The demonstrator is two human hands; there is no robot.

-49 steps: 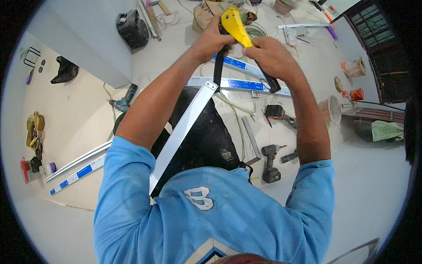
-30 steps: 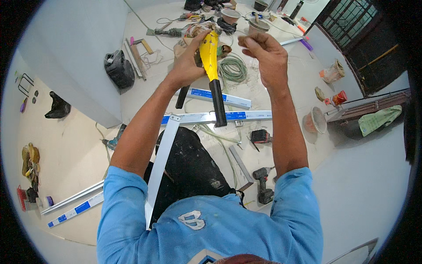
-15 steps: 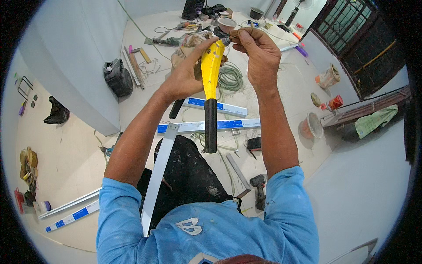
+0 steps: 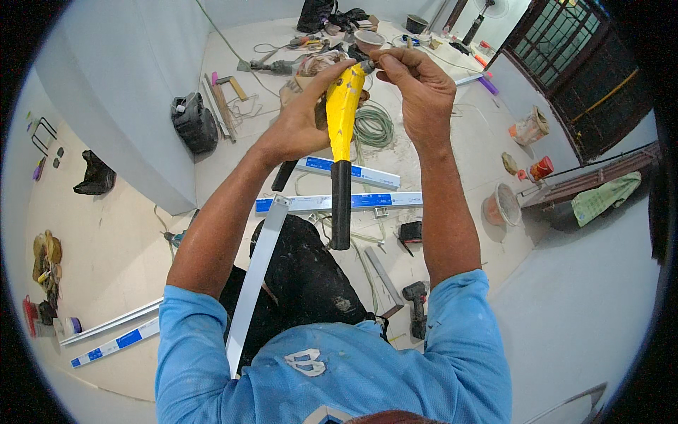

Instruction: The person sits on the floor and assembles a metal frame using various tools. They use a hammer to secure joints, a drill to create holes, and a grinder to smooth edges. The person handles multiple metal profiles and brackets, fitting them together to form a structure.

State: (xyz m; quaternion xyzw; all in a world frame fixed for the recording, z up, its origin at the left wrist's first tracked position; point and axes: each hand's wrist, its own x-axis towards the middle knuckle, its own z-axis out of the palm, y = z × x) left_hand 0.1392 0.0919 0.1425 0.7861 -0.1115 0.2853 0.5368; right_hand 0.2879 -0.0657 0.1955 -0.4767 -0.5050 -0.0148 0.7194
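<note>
My left hand point(image 4: 302, 124) is wrapped round the head of a yellow hand riveter point(image 4: 341, 113), which is raised in front of me. Its two black-sleeved handles hang down toward me, one partly behind my left wrist. At the riveter's metal nose, my right hand point(image 4: 427, 92) is closed in a pinch of thumb and fingers. Whatever small thing that pinch holds is hidden by the fingertips. A long white metal channel point(image 4: 258, 275) leans along my left thigh, its far end tilted up and showing a small hole.
White channels with blue labels point(image 4: 360, 203) lie across the floor beyond my knees. To the right are a cordless drill point(image 4: 417, 307) and a battery pack point(image 4: 409, 232). A coiled green hose point(image 4: 373, 127), a black case point(image 4: 193, 124), a bucket point(image 4: 501, 205) and scattered tools lie farther off.
My right fingertips have shifted slightly at the riveter's nose, and the fingers have curled in a little more. The left hand keeps its hold; the whole view has moved slightly.
</note>
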